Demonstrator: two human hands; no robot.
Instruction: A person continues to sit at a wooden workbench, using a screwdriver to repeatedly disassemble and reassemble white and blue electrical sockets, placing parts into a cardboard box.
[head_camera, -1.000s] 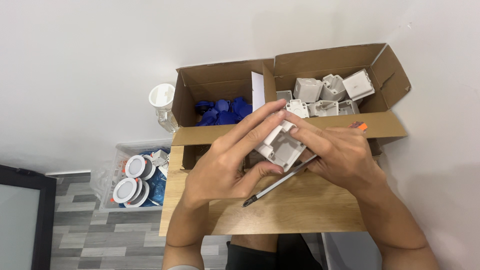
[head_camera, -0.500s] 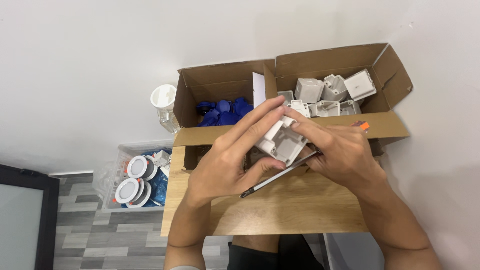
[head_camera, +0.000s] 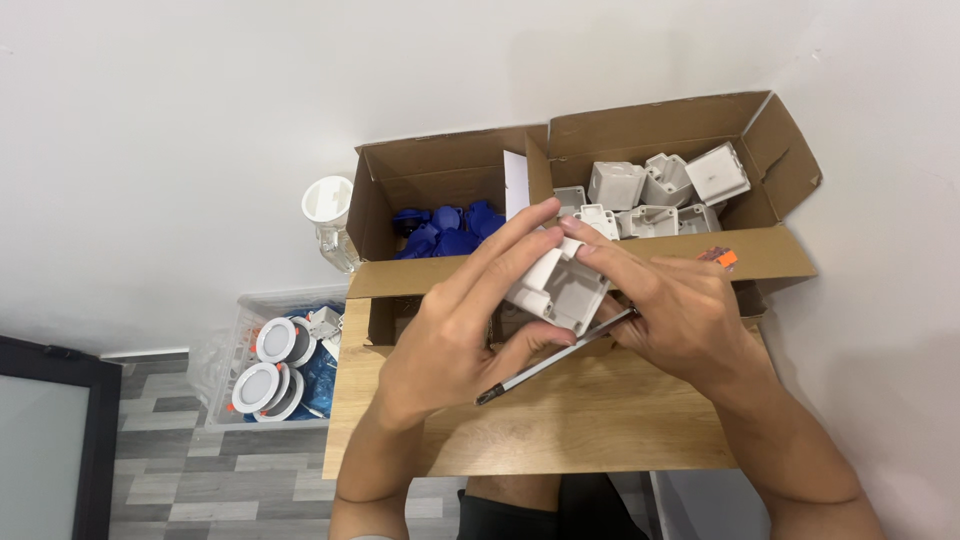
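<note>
Both hands hold a white plastic box-shaped part (head_camera: 558, 285) over a small wooden table (head_camera: 560, 430). My left hand (head_camera: 465, 330) wraps it from the left, fingers stretched across its top and thumb under it. My right hand (head_camera: 665, 310) grips it from the right and also holds a thin screwdriver (head_camera: 545, 362), whose dark tip points down-left below the part and whose orange handle end (head_camera: 725, 258) shows behind the hand.
A cardboard box (head_camera: 770, 255) stands at the table's far edge: blue plastic pieces (head_camera: 445, 230) in its left compartment, several white plastic parts (head_camera: 660, 190) in its right. On the floor at left, a clear bin (head_camera: 240, 320) holds round white fittings (head_camera: 265, 365). A glass jar (head_camera: 330, 220) stands by the wall.
The white part has been turned slightly between the hands and the screwdriver tip has shifted a little; both hands stay in the same place.
</note>
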